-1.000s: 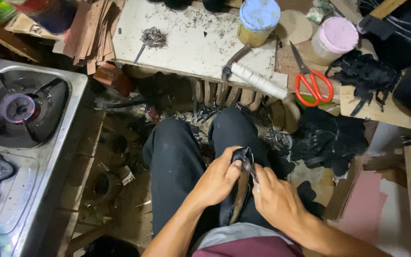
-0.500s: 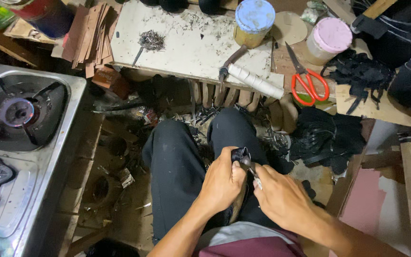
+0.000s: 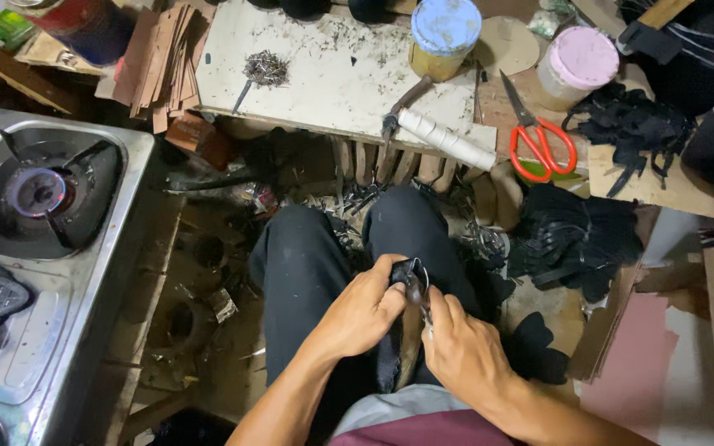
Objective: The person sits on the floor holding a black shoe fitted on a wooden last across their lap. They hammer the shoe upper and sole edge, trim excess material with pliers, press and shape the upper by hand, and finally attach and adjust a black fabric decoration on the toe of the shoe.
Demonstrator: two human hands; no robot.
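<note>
The middle of the pale tabletop [image 3: 332, 78] lies bare and open to a hand; at its left a small heap of nails [image 3: 264, 68] sits, at its right a blue-lidded tin [image 3: 445, 35] and a white-handled hammer [image 3: 435, 132] bar the edge; further right, red-handled scissors [image 3: 539, 136] and a pink-lidded jar [image 3: 578, 66] crowd the board; a gas stove [image 3: 43, 248] walls off the left side; black leather scraps [image 3: 576, 239] fill the floor to the right of the knees.

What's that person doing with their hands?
A person sits with both hands over their lap. The left hand pinches a small black piece, and the right hand works on it with a thin metal tool. Ahead, a bench holds red scissors, a hammer and two tubs. A stove burns on the left.
</note>
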